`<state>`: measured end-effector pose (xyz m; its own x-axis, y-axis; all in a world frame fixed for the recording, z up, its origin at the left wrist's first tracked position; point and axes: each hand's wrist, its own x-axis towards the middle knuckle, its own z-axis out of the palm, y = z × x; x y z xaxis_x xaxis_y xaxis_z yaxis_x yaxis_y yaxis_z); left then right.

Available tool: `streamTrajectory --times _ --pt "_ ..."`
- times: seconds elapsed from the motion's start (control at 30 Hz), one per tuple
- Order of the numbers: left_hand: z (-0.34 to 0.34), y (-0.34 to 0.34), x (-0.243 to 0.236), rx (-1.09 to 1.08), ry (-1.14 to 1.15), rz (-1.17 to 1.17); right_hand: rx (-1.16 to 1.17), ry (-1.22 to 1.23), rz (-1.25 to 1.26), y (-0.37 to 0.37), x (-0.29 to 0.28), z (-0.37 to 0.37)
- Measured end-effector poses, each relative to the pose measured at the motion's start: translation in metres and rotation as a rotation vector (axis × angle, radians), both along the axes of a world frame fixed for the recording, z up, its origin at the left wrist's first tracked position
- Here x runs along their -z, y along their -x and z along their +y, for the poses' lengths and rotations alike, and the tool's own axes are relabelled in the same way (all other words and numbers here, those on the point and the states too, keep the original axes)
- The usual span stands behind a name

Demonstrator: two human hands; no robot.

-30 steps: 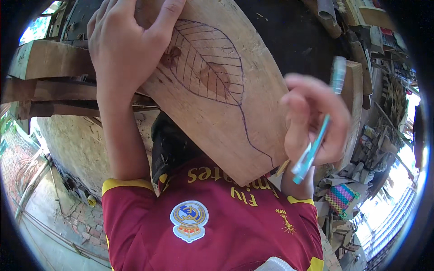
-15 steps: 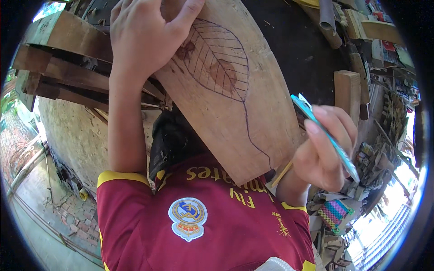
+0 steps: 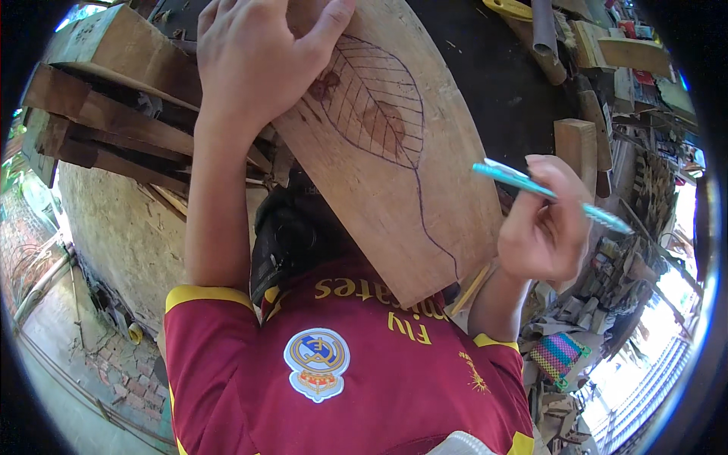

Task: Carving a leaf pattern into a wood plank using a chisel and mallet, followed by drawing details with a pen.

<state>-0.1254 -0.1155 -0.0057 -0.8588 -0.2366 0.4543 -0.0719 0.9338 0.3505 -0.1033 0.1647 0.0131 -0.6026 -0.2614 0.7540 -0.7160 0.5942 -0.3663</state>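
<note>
A long wooden board (image 3: 455, 182) slants across the middle, its near end close to my chest. On its face is a leaf drawn in dark ink, with veins and a long curving stem; two brown stains show within or beside it. My left hand (image 3: 262, 57) grips the board at the far left, thumb across the face beside the leaf; its fingertips are cut off or hidden. Right of the board, my right hand (image 3: 550, 224) holds a teal pen (image 3: 508, 177) between thumb and fingers. The pen lies nearly level, apart from the wood.
Stacked timber pieces (image 3: 114, 114) stand at the left. An upright wood block (image 3: 576, 148) is at the right, beyond my right hand. A rolled grey sheet (image 3: 544, 30) lies at the far right, near a yellow object (image 3: 508, 7). A colourful woven basket (image 3: 557, 356) sits lower right among scraps.
The pen has turned from a steep slant to nearly level, and my right hand has rotated and shifted slightly up. My left hand stays on the board; the view has shifted a little.
</note>
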Motion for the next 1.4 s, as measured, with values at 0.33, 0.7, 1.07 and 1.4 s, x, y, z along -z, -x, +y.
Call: streamTrajectory --times 0.33,0.7,1.07,1.4 --pt "0.017 -0.006 -0.014 -0.043 0.003 -0.041 -0.552 0.548 -1.016 0.005 -0.004 -0.012" --pt "0.02 -0.007 -0.017 -0.046 -0.008 -0.068 -0.42 0.335 -1.015 0.009 -0.005 -0.01" --pt "0.022 -0.005 -0.017 -0.038 0.003 -0.071 -0.377 0.261 -0.91 0.009 -0.004 -0.011" --pt "0.023 -0.004 -0.016 -0.055 0.011 -0.071 -0.38 0.214 -0.895 0.009 -0.005 -0.01"
